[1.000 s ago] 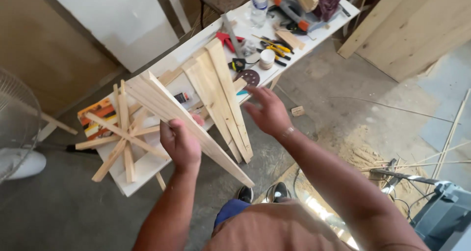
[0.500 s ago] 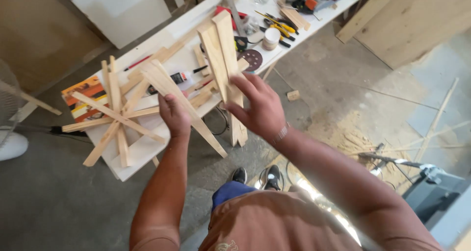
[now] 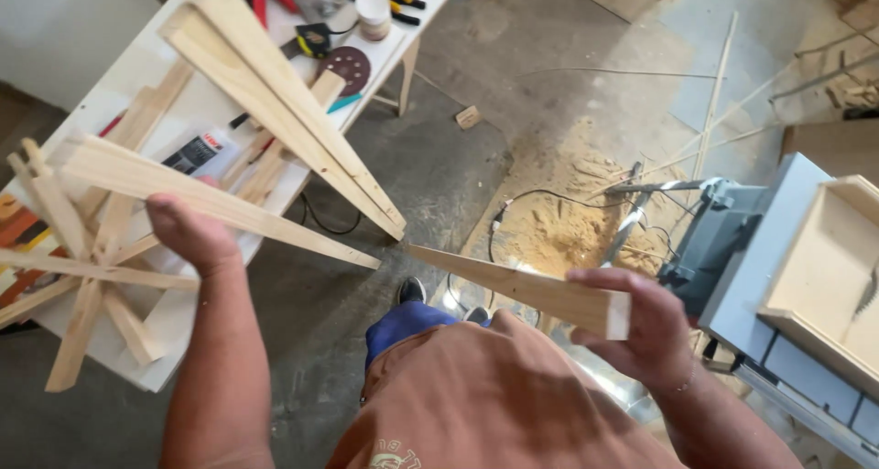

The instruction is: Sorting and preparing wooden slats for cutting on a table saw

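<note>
While one tapered wood wedge is being kept clamped in the left hand beside the white worktable, a second wedge, newly lifted off the stack, is being gripped by the right hand and carried toward the table saw.

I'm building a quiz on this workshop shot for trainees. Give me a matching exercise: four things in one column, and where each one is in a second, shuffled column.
Things:
1. tapered pale wooden wedge
2. long pale wooden slat
3. round brown sanding disc
4. heap of tan sawdust

Places:
A. on the concrete floor
B. gripped in the left hand
C. lying on the white workbench
D. gripped in the right hand

Pairs: 1-D, 2-B, 3-C, 4-A
</note>
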